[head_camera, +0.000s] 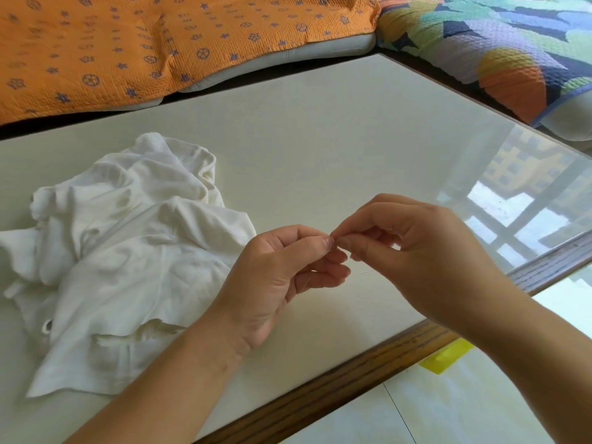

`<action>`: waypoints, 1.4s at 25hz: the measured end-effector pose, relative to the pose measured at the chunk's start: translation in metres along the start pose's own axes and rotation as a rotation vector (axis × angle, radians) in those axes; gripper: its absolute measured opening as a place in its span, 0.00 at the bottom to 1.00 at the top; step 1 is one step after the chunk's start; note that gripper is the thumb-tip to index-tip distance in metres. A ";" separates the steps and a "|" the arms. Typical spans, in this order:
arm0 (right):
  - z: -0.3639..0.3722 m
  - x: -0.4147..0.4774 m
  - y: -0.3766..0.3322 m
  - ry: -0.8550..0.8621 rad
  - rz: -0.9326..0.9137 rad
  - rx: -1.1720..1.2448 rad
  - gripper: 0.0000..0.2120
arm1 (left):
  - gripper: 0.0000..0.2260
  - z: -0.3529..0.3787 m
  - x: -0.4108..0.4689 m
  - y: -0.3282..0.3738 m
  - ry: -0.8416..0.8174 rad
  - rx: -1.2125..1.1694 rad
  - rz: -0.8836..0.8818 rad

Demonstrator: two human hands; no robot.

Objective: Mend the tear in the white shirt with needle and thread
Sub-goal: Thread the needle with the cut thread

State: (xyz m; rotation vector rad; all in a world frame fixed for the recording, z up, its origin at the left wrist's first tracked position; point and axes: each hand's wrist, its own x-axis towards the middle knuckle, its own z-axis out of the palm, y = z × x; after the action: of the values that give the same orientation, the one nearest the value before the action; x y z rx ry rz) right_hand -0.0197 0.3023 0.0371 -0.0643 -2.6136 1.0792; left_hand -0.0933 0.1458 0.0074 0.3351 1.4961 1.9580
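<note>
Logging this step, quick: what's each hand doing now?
Left hand: fingertips pinched, what they hold cannot be told.
Right hand: the same.

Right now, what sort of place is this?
Probably a home living room: a glass-topped table with wooden edging, seat cushions under an orange quilted cover, and a tiled floor.

A home living room: quilted sofa cushions [134, 49] beside a low table [320, 139].

white shirt [128, 251] | crumpled heap, ragged edge showing | left on table [320, 139]
</note>
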 end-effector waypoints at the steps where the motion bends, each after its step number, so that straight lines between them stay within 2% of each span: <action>1: 0.001 0.000 0.000 0.003 0.050 0.009 0.05 | 0.07 0.000 0.000 0.001 -0.010 -0.027 -0.003; 3: 0.004 0.001 0.001 0.018 0.209 0.157 0.06 | 0.07 0.000 -0.001 0.001 -0.036 -0.085 -0.007; 7: 0.008 0.004 0.001 0.020 0.478 0.702 0.07 | 0.08 0.002 -0.002 0.001 0.000 -0.073 -0.010; 11: 0.006 0.005 -0.005 0.010 0.557 0.990 0.05 | 0.12 0.004 -0.004 0.003 0.056 0.013 0.011; 15: 0.002 0.011 -0.013 -0.002 0.546 1.198 0.04 | 0.09 0.002 -0.010 0.012 0.036 0.129 0.005; 19: -0.003 0.010 -0.027 -0.003 0.503 1.215 0.03 | 0.07 -0.006 -0.023 0.031 0.051 0.242 0.003; 26: -0.009 -0.001 -0.062 0.082 0.458 0.999 0.02 | 0.07 -0.017 -0.053 0.069 -0.050 0.416 -0.101; 33: -0.008 0.003 -0.096 0.081 0.382 1.109 0.04 | 0.06 -0.018 -0.075 0.086 0.011 0.434 -0.105; 35: -0.002 0.007 -0.101 0.120 0.346 1.004 0.04 | 0.06 -0.018 -0.080 0.088 0.044 0.439 -0.103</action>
State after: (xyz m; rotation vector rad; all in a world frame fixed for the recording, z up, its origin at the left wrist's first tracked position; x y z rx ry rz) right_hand -0.0183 0.2325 0.1107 -0.3386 -1.7164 2.2763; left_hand -0.0719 0.0688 0.0981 0.3933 1.9300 1.5547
